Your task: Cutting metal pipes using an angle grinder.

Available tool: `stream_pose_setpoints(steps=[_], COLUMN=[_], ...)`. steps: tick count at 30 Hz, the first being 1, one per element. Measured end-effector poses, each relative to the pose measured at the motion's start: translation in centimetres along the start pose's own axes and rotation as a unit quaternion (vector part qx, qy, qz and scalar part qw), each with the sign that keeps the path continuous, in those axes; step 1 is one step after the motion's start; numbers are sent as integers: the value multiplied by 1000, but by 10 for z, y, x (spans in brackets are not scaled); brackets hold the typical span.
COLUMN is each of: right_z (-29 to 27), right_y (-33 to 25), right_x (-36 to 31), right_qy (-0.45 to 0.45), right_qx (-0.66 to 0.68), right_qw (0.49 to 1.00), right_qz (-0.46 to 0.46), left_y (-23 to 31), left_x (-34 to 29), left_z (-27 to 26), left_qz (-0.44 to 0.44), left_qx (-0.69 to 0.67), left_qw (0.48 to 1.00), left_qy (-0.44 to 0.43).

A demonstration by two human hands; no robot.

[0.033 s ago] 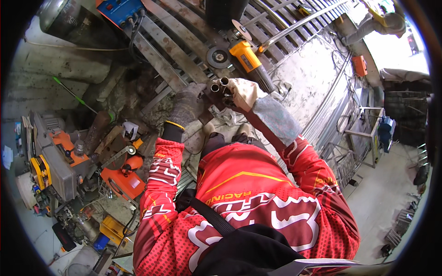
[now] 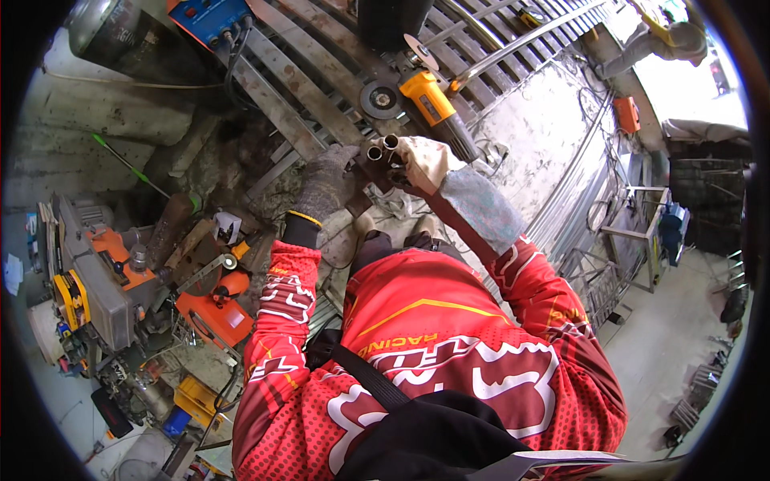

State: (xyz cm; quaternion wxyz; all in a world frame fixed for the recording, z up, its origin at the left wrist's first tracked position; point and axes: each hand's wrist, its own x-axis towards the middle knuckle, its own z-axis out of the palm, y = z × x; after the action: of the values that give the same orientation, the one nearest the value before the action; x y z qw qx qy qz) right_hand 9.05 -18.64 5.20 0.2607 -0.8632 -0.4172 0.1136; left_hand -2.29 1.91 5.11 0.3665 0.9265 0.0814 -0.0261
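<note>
My left hand [image 2: 327, 183], in a grey knit glove with a yellow-edged cuff, curls its fingers at the left side of a small cluster of metal pieces. What it grips there is hidden. My right hand [image 2: 429, 164], in a pale work glove with a grey cuff, closes around short round metal tubes [image 2: 374, 152] from the right. Their open ends face up, in front of my body. Just beyond my hands, a yellow angle grinder [image 2: 433, 100] lies on the slatted metal bench, touched by neither hand. A dark round disc [image 2: 381, 100] is beside the grinder.
A blue machine with cables [image 2: 210, 18] and a dark gas cylinder [image 2: 132, 44] stand far left. Long metal bars [image 2: 573, 172] lie at right. An orange cut-off saw [image 2: 212, 317], a grey toolbox [image 2: 116, 280] and tools crowd the left. Another person [image 2: 670, 40] is far right.
</note>
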Motion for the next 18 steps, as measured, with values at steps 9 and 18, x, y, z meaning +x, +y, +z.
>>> stream_pose_setpoints(steps=[9, 18], right_z=[7, 0], right_y=[11, 21], right_x=[6, 15], right_qy=[50, 12], right_qx=[1, 50], right_qw=[998, 997], right_qz=[-42, -54], left_y=[-20, -17], left_x=[6, 8], left_z=[11, 13], left_qz=[65, 76], left_qx=[-18, -69], left_qw=[997, 994], left_qy=[40, 46])
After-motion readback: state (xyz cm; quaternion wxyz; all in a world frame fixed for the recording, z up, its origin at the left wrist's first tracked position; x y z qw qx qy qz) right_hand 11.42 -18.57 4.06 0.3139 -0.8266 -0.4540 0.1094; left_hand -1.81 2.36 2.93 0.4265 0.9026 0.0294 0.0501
